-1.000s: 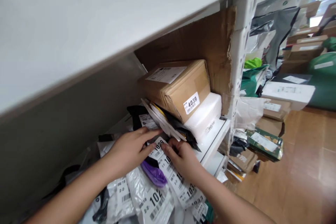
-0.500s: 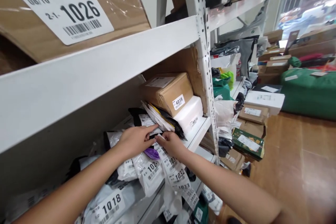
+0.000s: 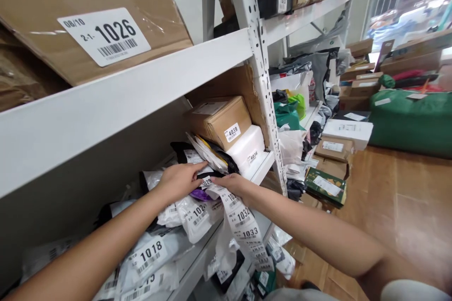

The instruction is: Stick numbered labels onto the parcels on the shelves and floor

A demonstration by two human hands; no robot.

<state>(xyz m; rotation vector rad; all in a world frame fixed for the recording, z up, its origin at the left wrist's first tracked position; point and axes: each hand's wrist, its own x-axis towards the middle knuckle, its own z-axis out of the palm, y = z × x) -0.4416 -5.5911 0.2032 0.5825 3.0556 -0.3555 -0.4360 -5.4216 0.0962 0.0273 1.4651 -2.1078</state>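
My right hand pinches the top of a long paper strip of numbered barcode labels, which hangs over the shelf edge. Between my hands, a small label reading 1029 lies against a black plastic parcel. My left hand is at that parcel's left side, index finger stretched along it and thumb by the label, its other fingers curled and partly hidden. Just below are a purple parcel and a white bag labelled 102-something.
A brown box marked 4039 rests on a white parcel marked 4038. More bags, one labelled 1018, lie at lower left. The white shelf beam runs overhead, ending at a perforated post. Parcels crowd the wooden floor at right.
The 1029 label now shows between my hands, and my right hand's fingers lie flatter along the strip. More of the strip's lower labels show. The view has shifted slightly right.
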